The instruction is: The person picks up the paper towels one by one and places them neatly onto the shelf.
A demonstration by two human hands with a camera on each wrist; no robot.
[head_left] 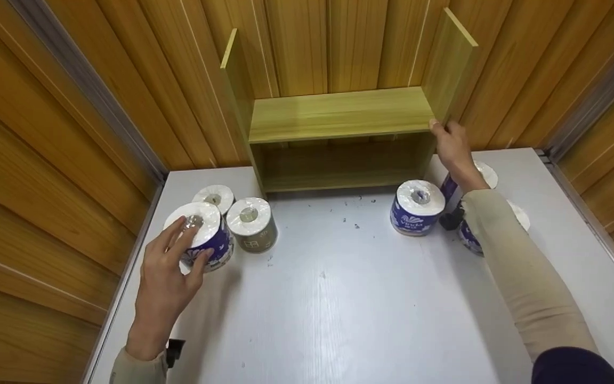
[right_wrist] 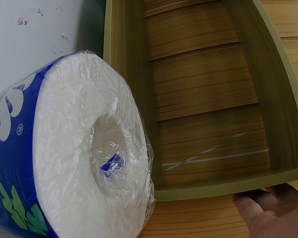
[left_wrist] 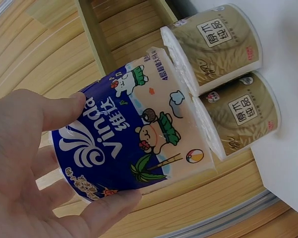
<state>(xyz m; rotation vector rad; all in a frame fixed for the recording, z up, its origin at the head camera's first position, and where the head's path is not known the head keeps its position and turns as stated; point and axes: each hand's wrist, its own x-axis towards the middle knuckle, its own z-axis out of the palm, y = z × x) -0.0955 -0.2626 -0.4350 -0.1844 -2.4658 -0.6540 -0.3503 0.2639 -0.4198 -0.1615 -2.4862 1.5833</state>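
My left hand (head_left: 162, 277) grips a blue Vinda toilet roll (left_wrist: 144, 131) with thumb and fingers around its wrapped side. Close beyond that roll stand two brown-wrapped toilet rolls (left_wrist: 216, 42), seen side by side in the left wrist view. At the back, my right hand (head_left: 453, 146) holds the right side panel of a small wooden shelf (head_left: 339, 114), with the thumb at its front edge near the middle board. Just in front of the shelf's right end is another blue Vinda roll (right_wrist: 92, 144), its white top and hollow core facing the right wrist camera.
Two more toilet rolls (head_left: 520, 216) stand at the right, partly hidden by my right forearm. Wood-patterned walls (head_left: 296, 48) enclose the white table (head_left: 328, 298) at the back and sides. Small dark specks lie on the table before the shelf.
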